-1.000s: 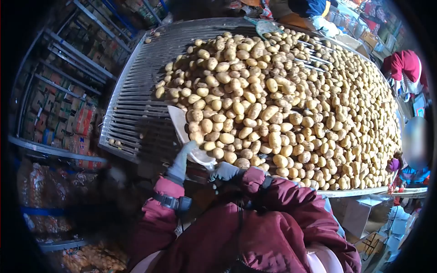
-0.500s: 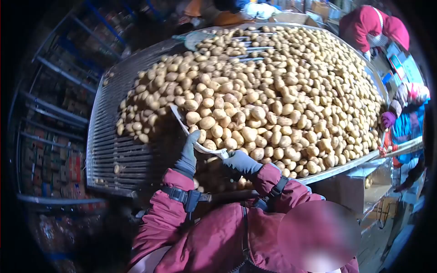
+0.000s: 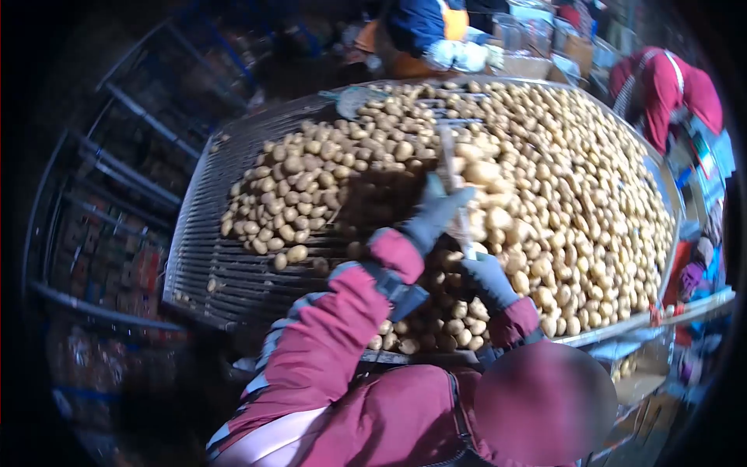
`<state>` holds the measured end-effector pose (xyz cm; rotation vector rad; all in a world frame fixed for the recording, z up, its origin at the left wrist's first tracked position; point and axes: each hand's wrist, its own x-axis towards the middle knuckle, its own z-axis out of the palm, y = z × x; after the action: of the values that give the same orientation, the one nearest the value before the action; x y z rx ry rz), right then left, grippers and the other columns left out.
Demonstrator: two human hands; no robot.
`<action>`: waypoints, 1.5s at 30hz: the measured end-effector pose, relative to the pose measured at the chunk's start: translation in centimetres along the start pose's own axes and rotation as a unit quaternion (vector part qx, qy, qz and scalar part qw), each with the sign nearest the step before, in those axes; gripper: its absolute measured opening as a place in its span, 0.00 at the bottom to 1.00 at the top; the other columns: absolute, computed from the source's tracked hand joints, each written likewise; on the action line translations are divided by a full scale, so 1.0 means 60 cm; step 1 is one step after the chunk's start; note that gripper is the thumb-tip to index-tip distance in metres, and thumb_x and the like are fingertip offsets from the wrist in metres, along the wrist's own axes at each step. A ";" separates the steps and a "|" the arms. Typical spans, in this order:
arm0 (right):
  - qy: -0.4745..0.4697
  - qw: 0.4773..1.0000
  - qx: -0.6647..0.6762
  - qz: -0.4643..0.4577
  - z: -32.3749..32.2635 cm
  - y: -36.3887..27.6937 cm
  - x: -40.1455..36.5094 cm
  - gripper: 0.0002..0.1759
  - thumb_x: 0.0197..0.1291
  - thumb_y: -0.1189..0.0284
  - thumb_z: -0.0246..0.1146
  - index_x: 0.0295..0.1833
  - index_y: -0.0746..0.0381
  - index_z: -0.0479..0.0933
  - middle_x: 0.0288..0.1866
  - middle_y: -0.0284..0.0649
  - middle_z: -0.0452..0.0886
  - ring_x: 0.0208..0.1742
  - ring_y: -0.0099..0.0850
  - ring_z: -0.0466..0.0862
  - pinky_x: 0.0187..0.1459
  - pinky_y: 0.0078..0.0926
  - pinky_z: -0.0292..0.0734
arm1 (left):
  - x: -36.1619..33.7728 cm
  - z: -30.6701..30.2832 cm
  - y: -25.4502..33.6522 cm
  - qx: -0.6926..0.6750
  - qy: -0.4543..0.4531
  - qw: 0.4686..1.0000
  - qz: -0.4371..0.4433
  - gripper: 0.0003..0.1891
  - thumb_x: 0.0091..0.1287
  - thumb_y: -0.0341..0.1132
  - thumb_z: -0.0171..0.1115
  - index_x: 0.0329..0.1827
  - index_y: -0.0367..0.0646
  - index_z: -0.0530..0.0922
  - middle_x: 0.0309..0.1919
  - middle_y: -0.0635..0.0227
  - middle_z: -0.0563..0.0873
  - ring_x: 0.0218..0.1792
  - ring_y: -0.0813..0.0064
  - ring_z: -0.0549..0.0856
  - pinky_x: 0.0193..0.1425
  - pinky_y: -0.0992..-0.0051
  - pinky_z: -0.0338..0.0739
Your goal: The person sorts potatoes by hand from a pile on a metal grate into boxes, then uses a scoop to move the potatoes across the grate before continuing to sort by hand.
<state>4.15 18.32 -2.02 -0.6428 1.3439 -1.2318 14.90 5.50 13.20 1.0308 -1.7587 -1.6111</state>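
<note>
My left hand (image 3: 436,214), in a grey-blue glove, grips the long pale rim of a scoop-like basket (image 3: 449,159). Lower down, my gloved right hand (image 3: 490,282) is closed on the near end of that rim. The rim stands steeply, and blurred potatoes (image 3: 486,187) lie against its right side. Most of the basket's body is hidden by potatoes and motion blur. Around both hands spreads a big heap of potatoes (image 3: 591,226), with more of them below my wrists.
The heap lies on a slatted metal table (image 3: 204,261) with a raised edge. A green mesh piece (image 3: 359,101) rests at its far side. One person in pink (image 3: 669,89) bends at the far right, another in blue and orange (image 3: 428,31) is behind. Metal racks (image 3: 117,179) stand left.
Both hands have moved right and away from me with the basket, whose rim has turned steeper. A dark gap now shows left of it among the potatoes. The view has also shifted.
</note>
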 end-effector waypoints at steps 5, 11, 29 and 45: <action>0.006 0.998 -0.004 0.063 0.028 -0.070 -0.035 0.06 0.59 0.71 0.69 0.38 0.62 0.81 0.25 0.30 0.79 0.21 0.19 0.75 0.23 0.20 0.69 | -0.013 -0.024 0.013 0.035 0.028 0.999 -0.030 0.42 0.57 0.50 0.80 0.66 0.33 0.70 0.55 0.57 0.83 0.52 0.68 0.83 0.56 0.66 0.81; -0.145 0.968 -0.196 0.051 0.239 -0.011 -0.010 0.11 0.58 0.67 0.70 0.39 0.63 0.82 0.23 0.29 0.79 0.21 0.20 0.77 0.24 0.21 0.72 | -0.091 -0.246 -0.313 -0.216 0.201 0.955 0.042 0.37 0.62 0.45 0.78 0.69 0.37 0.71 0.55 0.61 0.83 0.54 0.73 0.82 0.57 0.69 0.81; -0.465 0.735 -0.400 -0.288 0.922 0.420 0.213 0.15 0.62 0.64 0.67 0.47 0.63 0.87 0.31 0.44 0.88 0.32 0.29 0.85 0.40 0.32 0.81 | -0.468 -0.848 -0.365 -0.093 0.444 0.885 -0.106 0.43 0.64 0.49 0.75 0.78 0.38 0.66 0.69 0.60 0.78 0.67 0.69 0.77 0.71 0.68 0.72; -0.048 0.979 -0.187 -0.058 0.706 0.075 0.113 0.19 0.57 0.61 0.68 0.44 0.66 0.85 0.27 0.38 0.85 0.26 0.28 0.82 0.32 0.31 0.77 | -0.156 -0.733 -0.473 -0.189 0.193 0.957 -0.108 0.23 0.64 0.47 0.71 0.56 0.41 0.84 0.51 0.67 0.85 0.56 0.73 0.81 0.64 0.70 0.73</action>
<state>43.71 1.26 -0.28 -1.0463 1.4865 -1.0306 60.67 -11.93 -7.46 1.2731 -1.0632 -1.6524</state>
